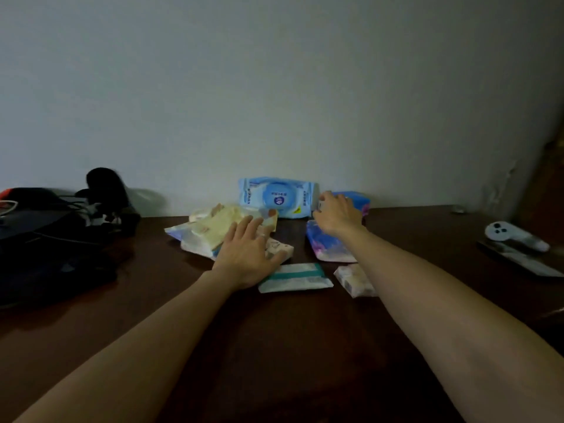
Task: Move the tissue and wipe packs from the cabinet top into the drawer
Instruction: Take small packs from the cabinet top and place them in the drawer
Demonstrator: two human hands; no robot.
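Here left hand (248, 253) lies flat on yellow packs (213, 230); right hand (335, 215) grips blue pack (361, 203) by the wall

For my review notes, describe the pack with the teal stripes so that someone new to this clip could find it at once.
Start at the dark wooden cabinet top and find the cluster of packs below the grey wall. The teal-striped pack lies flat at the cluster's near edge, just right of the left hand. It alone is white with teal bands; its neighbours are yellow, blue or purple.
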